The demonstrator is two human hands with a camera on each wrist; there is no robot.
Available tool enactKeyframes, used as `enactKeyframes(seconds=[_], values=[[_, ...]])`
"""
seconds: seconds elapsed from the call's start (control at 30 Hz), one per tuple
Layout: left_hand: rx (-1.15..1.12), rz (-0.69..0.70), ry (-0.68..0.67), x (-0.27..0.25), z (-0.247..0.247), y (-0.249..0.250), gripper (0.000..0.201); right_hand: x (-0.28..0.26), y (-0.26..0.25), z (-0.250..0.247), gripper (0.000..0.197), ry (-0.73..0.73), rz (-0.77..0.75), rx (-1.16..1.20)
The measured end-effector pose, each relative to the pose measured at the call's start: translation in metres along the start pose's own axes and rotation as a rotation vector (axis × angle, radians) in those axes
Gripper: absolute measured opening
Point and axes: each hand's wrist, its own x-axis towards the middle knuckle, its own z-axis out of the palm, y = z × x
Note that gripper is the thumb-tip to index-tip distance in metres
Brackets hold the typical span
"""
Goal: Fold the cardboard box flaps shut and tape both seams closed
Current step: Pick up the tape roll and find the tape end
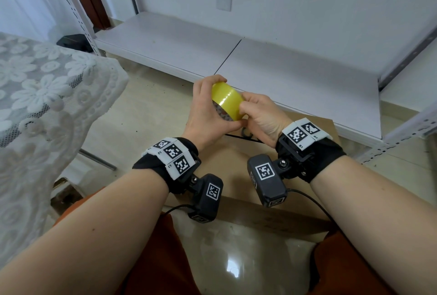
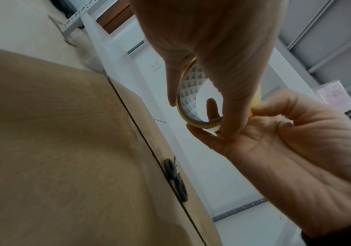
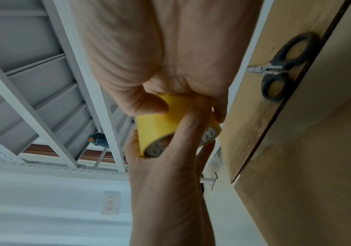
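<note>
A yellow tape roll (image 1: 227,100) is held up above the far edge of the cardboard box (image 1: 236,167). My left hand (image 1: 204,107) grips the roll, fingers over its top and thumb below. My right hand (image 1: 259,113) pinches the roll's outer face at its right side. In the left wrist view the roll (image 2: 191,109) shows its patterned core, with the right hand (image 2: 296,141) meeting it from below. In the right wrist view the thumb presses on the yellow tape roll (image 3: 159,126). The box (image 2: 65,149) has its top flaps lying flat, a dark seam between them.
Black-handled scissors (image 3: 283,66) lie on the box top beside the seam, partly hidden in the head view (image 1: 248,134). A low white shelf board (image 1: 295,74) runs behind the box. A lace-covered table (image 1: 47,96) stands at the left. A metal rack post (image 1: 406,129) rises at the right.
</note>
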Motion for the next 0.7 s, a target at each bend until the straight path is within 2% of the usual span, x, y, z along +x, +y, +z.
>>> enactKeyframes(seconds=[0.07,0.17,0.37,0.5,0.63,0.7], values=[[0.004,0.014,-0.01,-0.0008,0.0001,0.0013,0.091,0.0005,-0.0012,0.001,0.028,0.029,0.011,-0.012],[0.031,0.037,-0.02,-0.001,0.0003,0.0019,0.089,0.0012,-0.0006,0.0015,0.031,0.068,0.038,-0.057],[-0.017,-0.018,0.006,-0.0009,0.0004,0.0001,0.088,0.0002,-0.0015,-0.0022,0.031,0.059,0.04,-0.018],[-0.01,-0.006,-0.035,-0.0029,0.0008,0.0024,0.089,-0.0001,-0.0022,-0.0014,0.009,0.07,0.059,-0.018],[-0.03,-0.025,-0.01,-0.002,0.0004,0.0013,0.089,-0.0016,-0.0033,-0.0018,0.033,0.065,0.067,0.071],[-0.031,-0.047,-0.008,-0.002,0.0009,-0.0003,0.089,-0.0031,-0.0047,-0.0021,0.036,0.031,0.067,0.117]])
